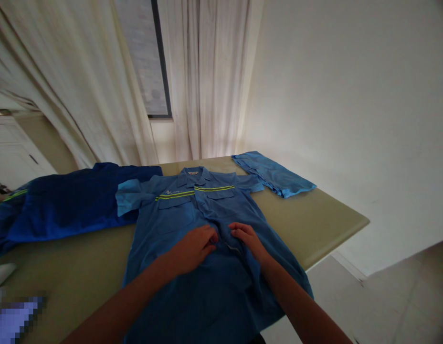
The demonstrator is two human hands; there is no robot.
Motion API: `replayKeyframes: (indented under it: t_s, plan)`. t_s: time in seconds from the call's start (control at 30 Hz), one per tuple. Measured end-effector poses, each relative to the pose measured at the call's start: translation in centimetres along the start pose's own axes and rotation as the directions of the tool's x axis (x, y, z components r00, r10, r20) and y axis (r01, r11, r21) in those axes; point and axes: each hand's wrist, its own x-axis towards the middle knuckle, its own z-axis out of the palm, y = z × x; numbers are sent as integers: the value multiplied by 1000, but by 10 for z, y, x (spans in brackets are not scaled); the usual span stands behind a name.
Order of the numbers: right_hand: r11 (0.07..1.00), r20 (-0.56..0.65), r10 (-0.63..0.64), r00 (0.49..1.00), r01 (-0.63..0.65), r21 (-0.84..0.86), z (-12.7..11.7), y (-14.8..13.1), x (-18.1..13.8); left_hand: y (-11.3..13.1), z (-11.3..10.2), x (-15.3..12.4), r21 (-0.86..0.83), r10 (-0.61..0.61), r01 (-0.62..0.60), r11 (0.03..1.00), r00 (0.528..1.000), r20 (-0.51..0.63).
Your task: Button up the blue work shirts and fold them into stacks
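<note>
A blue short-sleeved work shirt [174,217] lies face up on the table, collar away from me. Two yellow-green stripes cross its chest above the pocket flaps, and the lower front falls open in folds. My left hand [200,244] is closed on the front edge left of the opening, its fingers curled together. Across the gap, my right hand [247,239] has its fingers bent in and closed on the other front edge. The fingertips of both hands are partly hidden against the cloth.
A folded light-blue garment [275,174] lies at the table's far right. Dark-blue clothing [78,203] is spread at the left. The olive table [329,222] ends at a corner on the right, near a white wall [350,119]. Curtains [214,81] hang behind.
</note>
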Motion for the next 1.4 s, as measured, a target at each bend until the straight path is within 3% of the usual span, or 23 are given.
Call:
replayKeyframes:
  t_s: [0.13, 0.27, 0.5, 0.67, 0.83, 1.07, 1.27, 1.4]
  plan:
    - [997, 124, 12, 992, -21, 73, 0, -8, 1, -18, 15, 6, 150, -11, 17, 988, 999, -42]
    - [992, 108, -11, 994, -3, 128, 1, -15, -2, -15, 22, 8, 177, -57, 70, 982, 996, -75]
    - [997, 141, 13, 990, -23, 67, -6, -14, 1, -21, 18, 12, 169, -50, 40, 985, 997, 58]
    - [998, 131, -21, 991, 13, 55, -4, -12, -3, -20, 25, 18, 281, -157, 152, 947, 988, -6]
    - [997, 152, -80, 985, 80, 5, -3, -14, -2, -24, 35, 16, 335, -37, 42, 941, 999, -21]
    - [1000, 133, 28, 991, -26, -17, -6, -15, -5, -28, 35, 16, 312, 8, 1, 950, 1000, -27]
    - [994, 206, -52, 977, 71, -86, -8, -19, -6, -32, 45, 18, 412, 58, -51, 910, 998, -4]
    - [982, 154, -100, 983, 122, -143, -12, -16, -2, -38, 46, 16, 438, 175, -113, 892, 979, -103]
